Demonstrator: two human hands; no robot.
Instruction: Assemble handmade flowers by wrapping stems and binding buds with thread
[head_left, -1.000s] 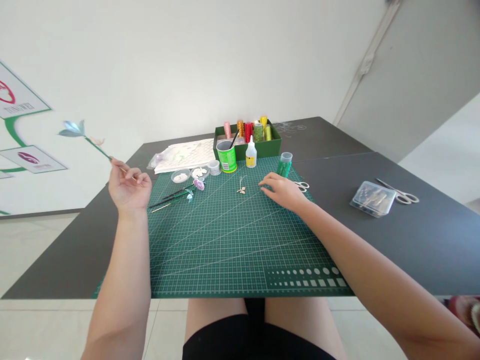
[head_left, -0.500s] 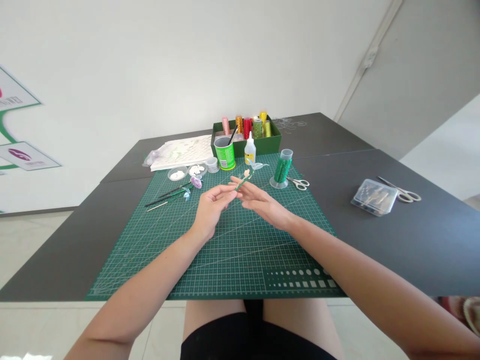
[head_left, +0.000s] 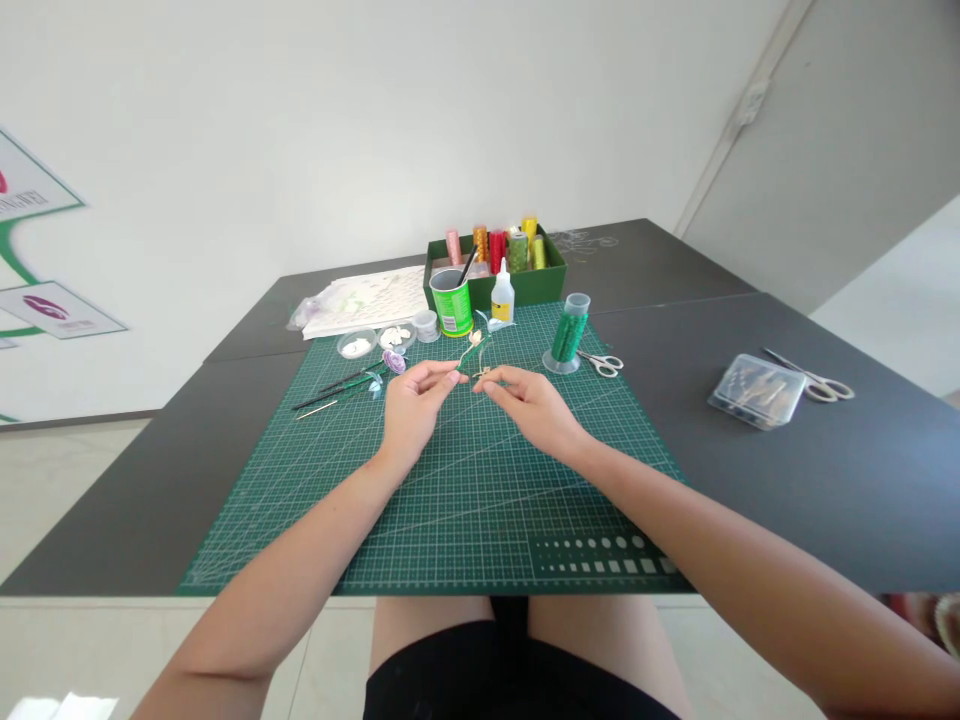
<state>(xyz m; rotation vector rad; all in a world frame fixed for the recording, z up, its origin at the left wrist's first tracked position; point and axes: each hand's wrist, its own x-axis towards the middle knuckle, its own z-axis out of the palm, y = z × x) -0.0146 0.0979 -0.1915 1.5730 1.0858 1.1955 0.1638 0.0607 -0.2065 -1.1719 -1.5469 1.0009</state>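
Note:
My left hand (head_left: 412,405) pinches the green lower end of a thin stem between thumb and fingers. At the stem's upper end is a small cream flower bud (head_left: 475,339). My right hand (head_left: 531,408) is closed in a pinch just to the right, its fingertips at a small cream sprig (head_left: 484,373) with thin pale strands. Whether that sprig joins the stem is too small to tell. Behind both hands lies a pale blue flower piece (head_left: 495,323). A purple flower (head_left: 393,361) with dark stems rests left of my left hand.
The green cutting mat (head_left: 450,520) holds a green thread spool (head_left: 570,335), scissors (head_left: 602,364), a glue bottle (head_left: 502,297), a green can (head_left: 452,305) and dishes of white bits (head_left: 357,344). A thread box (head_left: 540,288) stands behind. At right are a clear case (head_left: 756,390) and more scissors (head_left: 829,387).
My right hand has gone from stretched fingers behind the stem to a pinch at the cream sprig. The stem has tipped and shifted slightly left in my left hand.

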